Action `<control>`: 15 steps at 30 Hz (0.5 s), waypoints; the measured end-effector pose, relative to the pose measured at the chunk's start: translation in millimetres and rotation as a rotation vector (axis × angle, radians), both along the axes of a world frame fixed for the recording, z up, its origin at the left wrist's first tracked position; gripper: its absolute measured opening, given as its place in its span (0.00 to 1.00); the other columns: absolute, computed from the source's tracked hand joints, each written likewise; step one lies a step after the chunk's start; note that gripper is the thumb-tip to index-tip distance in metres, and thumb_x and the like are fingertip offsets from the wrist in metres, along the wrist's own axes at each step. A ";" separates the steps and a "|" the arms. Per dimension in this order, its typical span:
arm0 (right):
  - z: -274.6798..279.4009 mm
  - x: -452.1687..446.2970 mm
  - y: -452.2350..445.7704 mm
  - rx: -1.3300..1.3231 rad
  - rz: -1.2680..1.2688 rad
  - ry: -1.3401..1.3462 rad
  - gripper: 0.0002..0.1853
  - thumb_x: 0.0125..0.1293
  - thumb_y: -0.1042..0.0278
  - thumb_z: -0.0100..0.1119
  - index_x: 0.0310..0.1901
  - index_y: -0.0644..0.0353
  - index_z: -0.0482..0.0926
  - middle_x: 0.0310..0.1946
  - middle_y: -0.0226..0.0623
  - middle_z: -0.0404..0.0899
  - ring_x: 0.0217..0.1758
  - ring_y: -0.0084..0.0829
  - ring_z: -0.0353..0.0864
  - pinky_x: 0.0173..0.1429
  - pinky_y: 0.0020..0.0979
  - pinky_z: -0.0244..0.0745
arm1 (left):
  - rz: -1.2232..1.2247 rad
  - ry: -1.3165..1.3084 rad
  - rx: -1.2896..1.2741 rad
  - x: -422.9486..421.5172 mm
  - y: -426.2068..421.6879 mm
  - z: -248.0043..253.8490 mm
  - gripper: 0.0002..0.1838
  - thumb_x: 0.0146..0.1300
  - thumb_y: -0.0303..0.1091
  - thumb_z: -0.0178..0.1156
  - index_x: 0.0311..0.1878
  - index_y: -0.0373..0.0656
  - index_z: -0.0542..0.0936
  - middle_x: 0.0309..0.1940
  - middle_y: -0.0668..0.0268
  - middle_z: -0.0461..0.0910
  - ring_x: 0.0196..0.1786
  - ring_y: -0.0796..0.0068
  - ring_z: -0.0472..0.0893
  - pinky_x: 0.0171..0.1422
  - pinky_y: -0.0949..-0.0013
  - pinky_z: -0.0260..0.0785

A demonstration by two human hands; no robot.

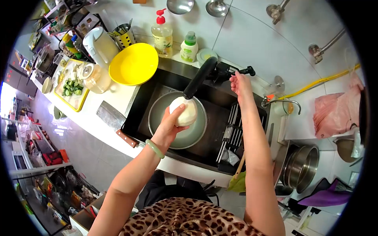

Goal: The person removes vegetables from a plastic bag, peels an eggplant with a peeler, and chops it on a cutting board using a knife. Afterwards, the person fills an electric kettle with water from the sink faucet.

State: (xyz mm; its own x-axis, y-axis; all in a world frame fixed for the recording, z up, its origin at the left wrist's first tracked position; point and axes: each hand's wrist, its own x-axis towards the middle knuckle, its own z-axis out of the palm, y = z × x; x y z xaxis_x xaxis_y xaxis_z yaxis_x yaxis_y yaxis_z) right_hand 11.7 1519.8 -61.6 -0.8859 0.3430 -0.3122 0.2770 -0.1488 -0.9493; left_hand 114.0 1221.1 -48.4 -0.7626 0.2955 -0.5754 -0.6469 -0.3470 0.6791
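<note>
My left hand [172, 122], with a green bangle at the wrist, grips a pale, rounded, peeled-looking vegetable [184, 112] whose exact kind I cannot make out. It is held just under the mouth of the black faucet [201, 76], over a grey-green pan [179, 139] in the dark sink [138, 114]. Up at the back of the sink, my right hand [240, 83] has its fingers closed at the faucet's black lever [246, 71]. Whether water is flowing is hard to see.
Left of the sink are a yellow bowl [134, 65], a cleaver [112, 118], a glass jar [95, 78] and a yellow-rimmed board [80, 104] with cut green vegetables. Soap bottles [162, 39] stand behind. A metal rack [232, 131] crosses the sink's right side; steel pots [305, 167] sit farther right.
</note>
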 end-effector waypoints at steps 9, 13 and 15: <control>-16.3 101.8 -88.4 -0.071 0.188 -0.072 0.27 0.72 0.47 0.55 0.68 0.47 0.68 0.58 0.34 0.77 0.56 0.29 0.78 0.54 0.33 0.74 | -0.109 -0.033 -0.006 -33.0 9.3 -48.3 0.33 0.63 0.55 0.65 0.63 0.50 0.64 0.58 0.66 0.75 0.56 0.69 0.78 0.50 0.63 0.74; -45.7 97.6 -153.7 -0.270 -0.006 -0.088 0.28 0.72 0.50 0.57 0.69 0.49 0.67 0.61 0.31 0.74 0.60 0.28 0.75 0.59 0.35 0.73 | -0.163 0.137 -0.197 -28.8 21.5 -45.4 0.39 0.63 0.55 0.65 0.70 0.49 0.60 0.59 0.66 0.73 0.56 0.68 0.77 0.49 0.61 0.75; -71.5 88.5 -163.1 -0.448 -0.109 -0.029 0.24 0.73 0.51 0.53 0.65 0.54 0.70 0.59 0.33 0.75 0.60 0.30 0.76 0.62 0.37 0.73 | -0.202 0.346 -0.355 -28.4 15.1 -68.0 0.44 0.63 0.54 0.65 0.75 0.48 0.56 0.61 0.64 0.70 0.60 0.68 0.75 0.56 0.58 0.73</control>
State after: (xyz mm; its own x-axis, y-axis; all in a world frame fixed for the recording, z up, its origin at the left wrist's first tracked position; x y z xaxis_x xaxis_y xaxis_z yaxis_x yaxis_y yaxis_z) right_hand 100.2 1356.7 -133.1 -0.8412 0.2591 -0.4747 0.2623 -0.5721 -0.7771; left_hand 85.5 1236.2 -116.4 -0.8737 0.2885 -0.3918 -0.3944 0.0514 0.9175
